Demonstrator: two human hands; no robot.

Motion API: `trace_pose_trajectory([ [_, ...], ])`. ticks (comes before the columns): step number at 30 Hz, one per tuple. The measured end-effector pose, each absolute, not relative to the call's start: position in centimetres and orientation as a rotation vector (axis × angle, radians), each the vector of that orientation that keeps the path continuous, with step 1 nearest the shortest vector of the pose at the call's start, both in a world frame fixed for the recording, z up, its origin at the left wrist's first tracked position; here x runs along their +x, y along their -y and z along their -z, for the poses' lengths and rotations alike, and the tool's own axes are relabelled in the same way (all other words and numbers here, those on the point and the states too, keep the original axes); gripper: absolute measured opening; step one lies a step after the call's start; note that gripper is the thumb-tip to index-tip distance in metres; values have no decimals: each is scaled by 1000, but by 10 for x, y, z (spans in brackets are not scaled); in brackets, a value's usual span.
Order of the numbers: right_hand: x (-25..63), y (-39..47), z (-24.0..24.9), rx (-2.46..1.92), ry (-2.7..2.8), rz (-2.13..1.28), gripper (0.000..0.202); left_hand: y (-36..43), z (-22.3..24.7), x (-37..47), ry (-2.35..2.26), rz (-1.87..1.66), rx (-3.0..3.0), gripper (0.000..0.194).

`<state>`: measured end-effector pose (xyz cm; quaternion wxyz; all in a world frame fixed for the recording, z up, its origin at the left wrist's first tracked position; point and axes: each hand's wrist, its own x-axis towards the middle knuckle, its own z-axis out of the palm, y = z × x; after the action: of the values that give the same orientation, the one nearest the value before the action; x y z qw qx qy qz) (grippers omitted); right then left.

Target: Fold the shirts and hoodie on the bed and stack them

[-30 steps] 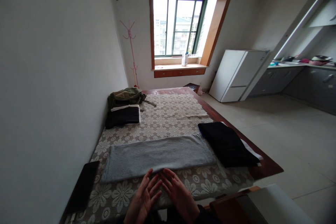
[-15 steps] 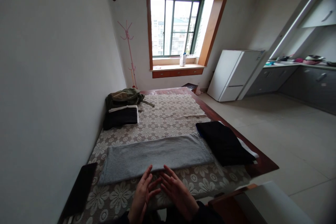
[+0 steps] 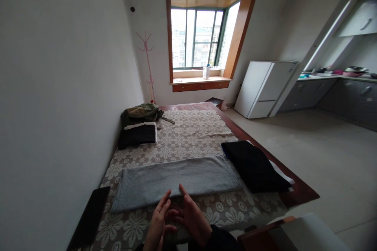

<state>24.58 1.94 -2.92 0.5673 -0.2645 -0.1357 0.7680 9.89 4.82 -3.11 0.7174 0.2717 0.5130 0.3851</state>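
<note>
A long grey garment (image 3: 179,178), folded into a flat strip, lies across the near part of the flower-patterned tablecloth (image 3: 191,131). Just short of its near edge, my left hand (image 3: 159,221) hovers with fingers spread and nothing in it. Close beside it is my right hand (image 3: 194,215), also empty, its index finger stretched toward the cloth. The palms face each other, and some fingertips overlap or nearly meet; whether they touch I cannot tell. To the right of the garment lies a folded black garment (image 3: 255,166) with a white piece under it.
A green backpack (image 3: 141,113) and a folded black-and-white stack (image 3: 138,135) sit along the left wall. At the near left lies a dark flat panel (image 3: 91,217). A chair (image 3: 265,233) stands at the lower right. Beyond are a pink coat stand (image 3: 149,60) and a white fridge (image 3: 265,88).
My view has tipped slightly upward, so the room sits lower in the picture. My hands have drawn a little closer together, and the right one has turned more edge-on. The garments lie unchanged.
</note>
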Motion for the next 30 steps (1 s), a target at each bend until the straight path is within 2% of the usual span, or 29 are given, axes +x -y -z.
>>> trace_pose_trajectory([
  [3, 248, -18, 32, -638, 331, -1787, 102, -46, 25, 103, -1105, -881, 528, 65],
  [6, 250, -17, 36, -669, 336, -1749, 93, -44, 12, 111, -995, -911, 448, 68],
  [11, 250, -18, 32, -712, 302, -1667, 90, -46, -5, 122, -845, -981, 300, 64],
  [15, 257, -21, 26, -765, 235, -1528, 96, -48, -8, 112, -895, -1081, 236, 65],
  [30, 324, -8, 31, -924, 185, -1299, 84, -51, -16, 39, -1069, -1329, 139, 54],
])
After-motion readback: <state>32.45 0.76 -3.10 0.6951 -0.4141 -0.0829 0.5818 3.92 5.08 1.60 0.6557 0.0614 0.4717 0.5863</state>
